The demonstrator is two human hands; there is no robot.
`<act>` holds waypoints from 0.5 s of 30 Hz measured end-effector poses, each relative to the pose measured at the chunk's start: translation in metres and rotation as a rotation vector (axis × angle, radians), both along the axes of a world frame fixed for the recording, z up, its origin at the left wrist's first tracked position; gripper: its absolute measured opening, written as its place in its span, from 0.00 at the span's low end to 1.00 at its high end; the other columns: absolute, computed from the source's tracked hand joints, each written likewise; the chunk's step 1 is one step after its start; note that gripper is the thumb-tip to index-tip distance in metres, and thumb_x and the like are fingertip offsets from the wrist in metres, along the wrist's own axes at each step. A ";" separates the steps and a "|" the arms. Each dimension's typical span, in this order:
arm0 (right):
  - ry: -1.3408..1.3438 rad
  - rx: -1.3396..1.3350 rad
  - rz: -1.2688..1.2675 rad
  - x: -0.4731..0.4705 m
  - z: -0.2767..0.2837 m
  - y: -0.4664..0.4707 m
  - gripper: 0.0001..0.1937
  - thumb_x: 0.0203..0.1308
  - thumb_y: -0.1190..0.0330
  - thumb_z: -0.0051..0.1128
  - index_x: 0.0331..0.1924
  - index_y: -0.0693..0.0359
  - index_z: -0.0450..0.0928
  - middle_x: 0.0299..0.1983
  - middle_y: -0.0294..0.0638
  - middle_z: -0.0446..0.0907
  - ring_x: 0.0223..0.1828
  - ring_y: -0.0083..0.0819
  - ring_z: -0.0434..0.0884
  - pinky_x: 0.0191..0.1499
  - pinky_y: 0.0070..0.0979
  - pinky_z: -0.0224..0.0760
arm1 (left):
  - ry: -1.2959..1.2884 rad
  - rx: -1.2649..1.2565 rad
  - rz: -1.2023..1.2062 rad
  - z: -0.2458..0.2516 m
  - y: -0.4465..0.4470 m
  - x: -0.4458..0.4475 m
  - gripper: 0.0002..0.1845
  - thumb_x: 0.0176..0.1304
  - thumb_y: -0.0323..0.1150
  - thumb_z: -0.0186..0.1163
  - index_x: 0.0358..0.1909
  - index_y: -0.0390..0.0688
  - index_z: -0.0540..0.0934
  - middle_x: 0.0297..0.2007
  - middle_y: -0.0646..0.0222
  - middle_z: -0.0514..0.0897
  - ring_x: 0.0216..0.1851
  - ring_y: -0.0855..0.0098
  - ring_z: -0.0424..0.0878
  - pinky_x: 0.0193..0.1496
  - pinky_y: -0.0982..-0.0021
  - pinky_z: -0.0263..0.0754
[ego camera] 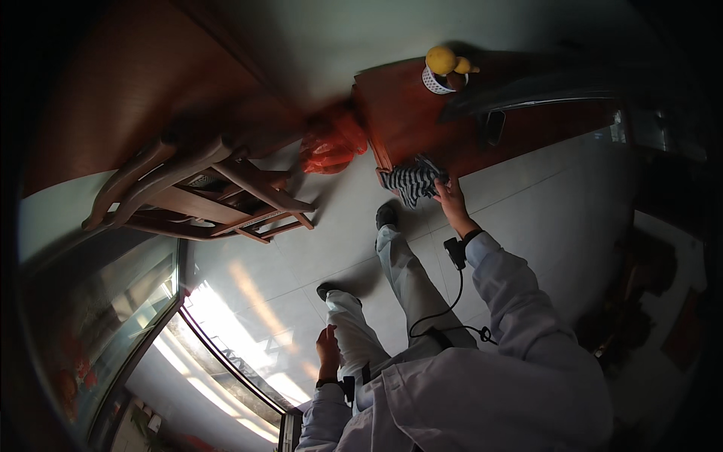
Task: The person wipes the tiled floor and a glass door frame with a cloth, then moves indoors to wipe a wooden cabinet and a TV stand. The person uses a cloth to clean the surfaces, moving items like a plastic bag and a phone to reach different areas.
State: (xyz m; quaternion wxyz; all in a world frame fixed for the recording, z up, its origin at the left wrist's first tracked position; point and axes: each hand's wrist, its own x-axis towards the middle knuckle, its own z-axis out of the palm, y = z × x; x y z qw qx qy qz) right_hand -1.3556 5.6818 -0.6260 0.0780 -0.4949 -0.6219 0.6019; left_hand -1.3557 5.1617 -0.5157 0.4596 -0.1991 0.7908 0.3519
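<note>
My right hand (450, 199) is at the front edge of a reddish-brown wooden cabinet (395, 107), closed on a black-and-grey striped cloth (412, 182). The cloth lies bunched over the cabinet's corner, with part of it hanging down. My left hand (327, 346) hangs low beside my left leg, its fingers curled; nothing can be made out in it. Each wrist wears a black strap with a small black device, and a cable runs from the right one.
Folded wooden chairs (209, 192) lean at the left. A red plastic bag (333, 144) sits beside the cabinet. On its top are a white basket (435, 83) with yellow fruit (441, 60) and a large dark screen (542, 85). A glass door (135, 316) stands lower left.
</note>
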 end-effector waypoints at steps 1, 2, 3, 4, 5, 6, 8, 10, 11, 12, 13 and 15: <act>-0.074 0.047 0.050 0.000 -0.014 0.012 0.39 0.64 0.47 0.58 0.69 0.66 0.60 0.64 0.53 0.69 0.63 0.44 0.70 0.62 0.41 0.67 | 0.002 0.004 0.017 -0.006 0.031 -0.002 0.21 0.75 0.48 0.49 0.45 0.43 0.84 0.16 0.78 0.67 0.15 0.81 0.64 0.17 0.73 0.60; -0.305 0.412 0.218 0.001 -0.028 0.016 0.47 0.63 0.44 0.59 0.71 0.73 0.52 0.69 0.65 0.60 0.70 0.55 0.62 0.70 0.45 0.55 | 0.112 0.037 -0.027 -0.014 0.060 -0.005 0.19 0.75 0.47 0.49 0.45 0.45 0.84 0.17 0.77 0.69 0.17 0.82 0.65 0.19 0.73 0.62; -0.316 0.475 0.285 -0.001 -0.042 0.019 0.49 0.62 0.47 0.60 0.72 0.76 0.48 0.71 0.69 0.54 0.74 0.61 0.53 0.74 0.48 0.46 | -0.001 -0.028 -0.089 -0.015 0.081 -0.009 0.20 0.74 0.46 0.51 0.49 0.43 0.84 0.33 0.64 0.86 0.31 0.70 0.81 0.38 0.65 0.75; -0.251 0.611 0.381 -0.005 -0.055 0.021 0.51 0.62 0.45 0.60 0.73 0.76 0.46 0.71 0.70 0.53 0.73 0.62 0.54 0.73 0.47 0.48 | 0.063 0.024 -0.104 -0.019 0.105 -0.010 0.19 0.74 0.46 0.51 0.48 0.43 0.84 0.36 0.63 0.87 0.35 0.67 0.82 0.41 0.64 0.76; -0.237 0.683 0.467 -0.010 -0.067 0.021 0.53 0.61 0.43 0.60 0.73 0.76 0.45 0.71 0.72 0.51 0.73 0.63 0.55 0.72 0.47 0.49 | 0.093 0.036 -0.123 -0.023 0.127 -0.009 0.19 0.74 0.46 0.52 0.48 0.43 0.84 0.39 0.62 0.87 0.39 0.64 0.84 0.45 0.64 0.76; -0.267 0.639 0.514 -0.015 -0.078 0.018 0.54 0.59 0.42 0.61 0.74 0.74 0.44 0.71 0.74 0.50 0.72 0.64 0.54 0.73 0.48 0.48 | 0.128 0.061 -0.152 -0.023 0.141 -0.008 0.18 0.74 0.45 0.52 0.47 0.43 0.84 0.40 0.62 0.87 0.42 0.63 0.84 0.47 0.64 0.76; -0.364 0.688 0.538 -0.033 -0.100 -0.002 0.59 0.53 0.40 0.65 0.76 0.68 0.41 0.71 0.78 0.44 0.72 0.70 0.51 0.73 0.52 0.46 | 0.084 0.045 -0.153 -0.024 0.157 -0.006 0.16 0.74 0.44 0.53 0.46 0.45 0.84 0.41 0.62 0.87 0.44 0.62 0.84 0.48 0.65 0.76; -0.437 0.744 0.483 -0.057 -0.123 -0.017 0.57 0.54 0.39 0.63 0.74 0.72 0.46 0.73 0.75 0.37 0.74 0.73 0.43 0.73 0.59 0.42 | 0.119 0.083 -0.098 -0.031 0.163 -0.007 0.15 0.73 0.41 0.53 0.45 0.43 0.84 0.41 0.63 0.88 0.43 0.63 0.85 0.46 0.66 0.76; -0.583 0.736 0.463 -0.067 -0.133 -0.024 0.57 0.55 0.37 0.60 0.74 0.73 0.45 0.73 0.75 0.35 0.74 0.74 0.39 0.73 0.61 0.39 | 0.088 0.054 -0.065 -0.036 0.164 -0.006 0.14 0.73 0.40 0.53 0.44 0.43 0.84 0.40 0.63 0.88 0.42 0.64 0.85 0.45 0.66 0.76; -0.576 0.808 0.426 -0.075 -0.141 -0.029 0.57 0.57 0.36 0.57 0.74 0.74 0.43 0.73 0.75 0.33 0.74 0.74 0.36 0.73 0.62 0.36 | 0.051 0.039 0.000 -0.041 0.161 -0.005 0.14 0.73 0.39 0.53 0.43 0.42 0.84 0.40 0.63 0.88 0.41 0.64 0.85 0.45 0.66 0.76; -0.626 0.819 0.381 -0.082 -0.147 -0.033 0.57 0.58 0.35 0.54 0.74 0.75 0.42 0.74 0.75 0.31 0.74 0.74 0.33 0.73 0.63 0.33 | -0.017 -0.013 0.041 -0.044 0.155 -0.007 0.13 0.73 0.38 0.53 0.43 0.42 0.84 0.39 0.63 0.88 0.41 0.64 0.85 0.45 0.67 0.76; -0.593 0.887 0.339 -0.091 -0.153 -0.032 0.53 0.63 0.36 0.48 0.73 0.75 0.42 0.74 0.73 0.32 0.75 0.70 0.33 0.73 0.62 0.32 | 0.011 -0.044 0.016 -0.062 0.151 -0.011 0.12 0.72 0.36 0.54 0.41 0.41 0.84 0.39 0.62 0.88 0.40 0.64 0.86 0.44 0.67 0.77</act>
